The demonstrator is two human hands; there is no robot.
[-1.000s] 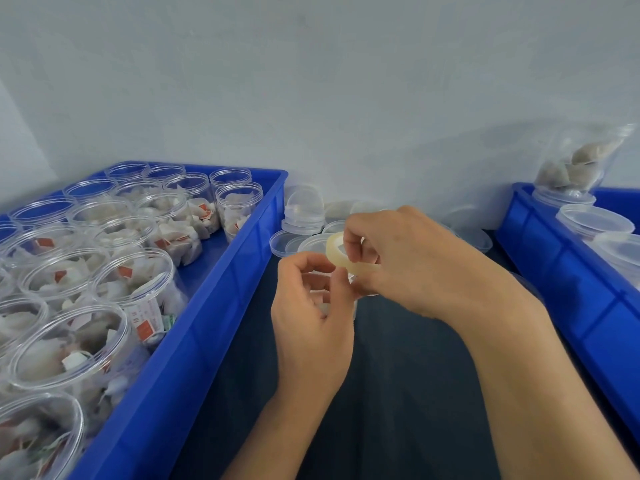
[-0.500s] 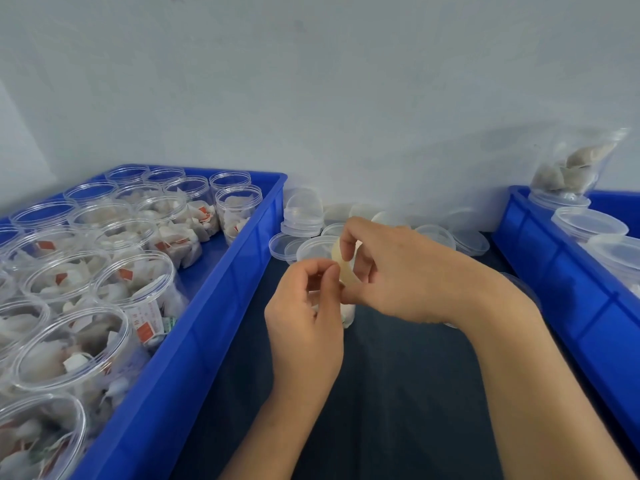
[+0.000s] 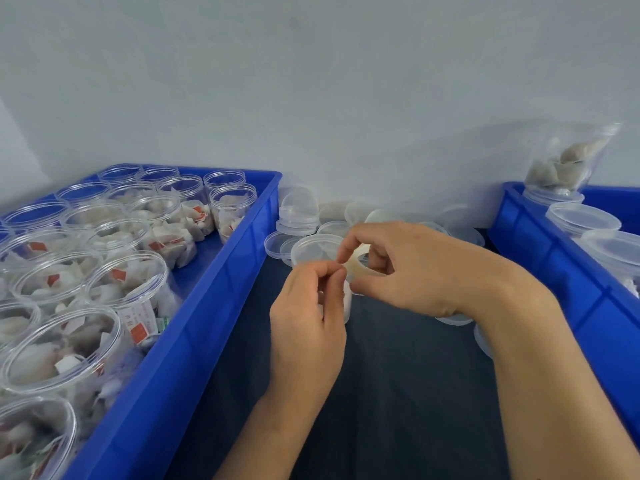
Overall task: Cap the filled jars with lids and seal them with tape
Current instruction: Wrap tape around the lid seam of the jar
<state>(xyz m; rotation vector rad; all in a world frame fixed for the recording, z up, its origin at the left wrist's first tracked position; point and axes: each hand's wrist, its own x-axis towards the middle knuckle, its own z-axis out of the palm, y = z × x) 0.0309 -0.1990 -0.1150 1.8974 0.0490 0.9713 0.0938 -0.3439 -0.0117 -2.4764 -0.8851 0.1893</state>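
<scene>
Over the dark counter [image 3: 398, 393], the right hand [image 3: 412, 271] grasps a small roll of clear, yellowish tape [image 3: 356, 266] between curled fingers and thumb. The left hand [image 3: 308, 323] pinches thumb to forefinger at the roll's left edge; whether that grip has the tape's end cannot be told. Just behind both hands stands a clear, lidded plastic jar [image 3: 313, 249]. Left of that jar, a blue plastic crate [image 3: 221, 292] holds open filled jars [image 3: 128, 289]; loose clear lids [image 3: 298, 216] lie behind it.

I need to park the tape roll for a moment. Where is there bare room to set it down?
The dark mat between the left bin and right bin, in front of the hands, is bare. Behind the capped jar loose lids crowd the wall. The left bin is packed with open jars.
</scene>
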